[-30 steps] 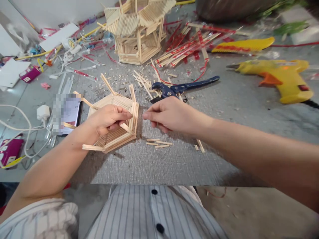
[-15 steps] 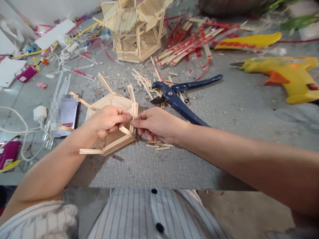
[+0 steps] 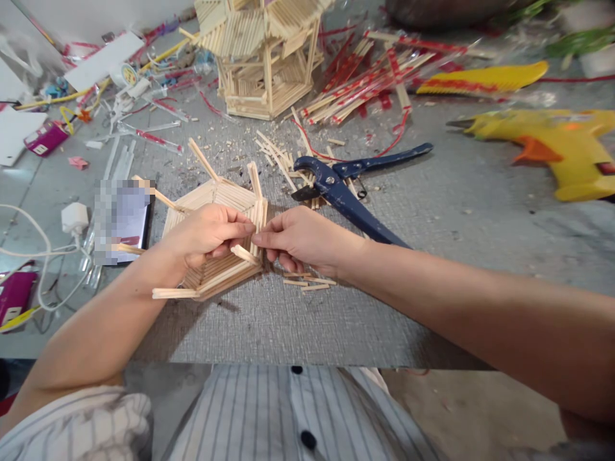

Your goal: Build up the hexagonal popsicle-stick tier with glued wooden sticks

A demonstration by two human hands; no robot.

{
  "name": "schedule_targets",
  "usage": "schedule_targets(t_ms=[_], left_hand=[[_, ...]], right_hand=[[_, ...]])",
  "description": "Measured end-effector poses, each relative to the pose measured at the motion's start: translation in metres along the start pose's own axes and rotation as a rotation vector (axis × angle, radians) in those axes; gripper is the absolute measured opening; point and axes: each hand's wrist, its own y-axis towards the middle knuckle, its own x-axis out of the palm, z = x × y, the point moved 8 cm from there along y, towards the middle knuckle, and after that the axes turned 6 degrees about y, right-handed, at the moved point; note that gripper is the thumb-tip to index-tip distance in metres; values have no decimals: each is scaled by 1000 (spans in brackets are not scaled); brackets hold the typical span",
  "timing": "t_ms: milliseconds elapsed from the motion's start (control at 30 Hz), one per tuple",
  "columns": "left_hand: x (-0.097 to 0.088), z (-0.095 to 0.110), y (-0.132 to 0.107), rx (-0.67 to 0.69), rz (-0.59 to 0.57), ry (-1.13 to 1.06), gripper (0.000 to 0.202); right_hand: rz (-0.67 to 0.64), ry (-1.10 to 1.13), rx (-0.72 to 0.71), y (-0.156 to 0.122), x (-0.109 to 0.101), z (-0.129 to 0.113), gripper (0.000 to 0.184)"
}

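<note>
A six-sided frame (image 3: 225, 275) of thin wooden sticks lies on the table in front of me, with paired sticks rising outward from its corners. My left hand (image 3: 216, 232) reaches across it, thumb and forefinger pinched on the inner face of its right side. From outside, my right hand (image 3: 293, 238) pinches the same side, its fingertips almost meeting the left ones. Whether a small loose piece sits between the fingertips is hidden. Several short cut sticks (image 3: 314, 287) lie just below my right hand.
Beyond the frame stands a taller stick model (image 3: 269, 70). Dark blue cutters (image 3: 346, 192) rest on stick offcuts to the right, and a yellow glue gun (image 3: 542, 147) lies farther right. Bundled sticks (image 3: 355, 83) are behind. A phone (image 3: 127, 221) and white cable (image 3: 45, 256) lie left.
The view has shifted very slightly. Both hands keep their pinch at the same spot on the frame, and nothing else visibly moves.
</note>
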Motion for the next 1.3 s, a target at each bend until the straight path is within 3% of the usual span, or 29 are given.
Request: schedule_targets(t_ms=[700,1300], left_hand=[[2,5,-1,24,-5,112,27],[2,3,-3,4,26,76,24]], right_hand=[[-19,-27,-55,4,0,2,33],[-18,-59,-74,7,0,2,34]])
